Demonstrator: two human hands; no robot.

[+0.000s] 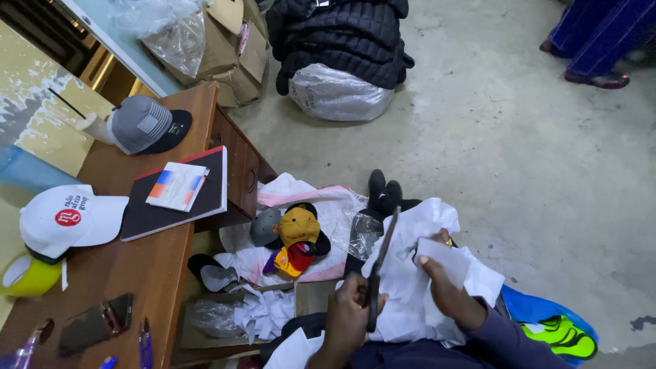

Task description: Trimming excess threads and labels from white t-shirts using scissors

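While the left hand [347, 311] grips half-hidden scissors [380, 263], the right hand [441, 287] pinches white fabric [417, 273], fingertips buried.

small cap-making or cap-branding workshop, looks like. bare concrete floor [478, 150], wooden table [147, 263] with finished caps [68, 219], a notebook [181, 198], pens [145, 342], tape roll [27, 273]. more caps [295, 232] piled on the floor, cardboard boxes [236, 48], stuffed plastic bags [338, 92], scissors [380, 266] in white sheet material [417, 287], offcuts [266, 311] in a box.
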